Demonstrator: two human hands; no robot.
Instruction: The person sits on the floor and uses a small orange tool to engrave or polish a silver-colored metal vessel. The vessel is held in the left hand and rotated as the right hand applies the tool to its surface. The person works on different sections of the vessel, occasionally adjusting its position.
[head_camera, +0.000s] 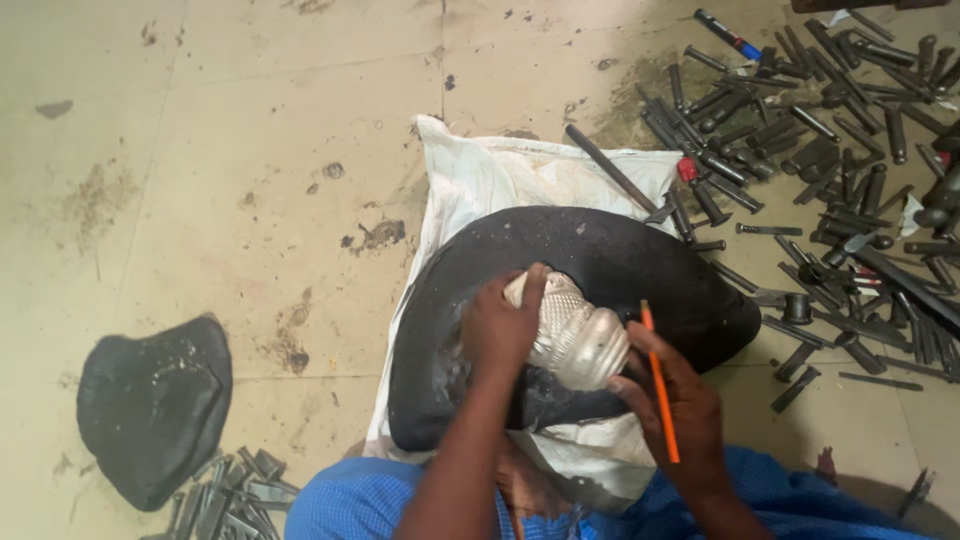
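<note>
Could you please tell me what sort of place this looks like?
Probably a metalworker's floor workshop: dozens of steel punches lie scattered on the stained floor, and a silver vessel rests on a black pitch block.

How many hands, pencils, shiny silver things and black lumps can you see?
Hands: 2, the left hand and the right hand
Orange pencil: 1
Silver embossed vessel: 1
Black pitch lumps: 2, large and small
Total: 6

Embossed silver vessel (572, 335) lying sideways on black pad, orange pencil (659, 380) upright
</note>
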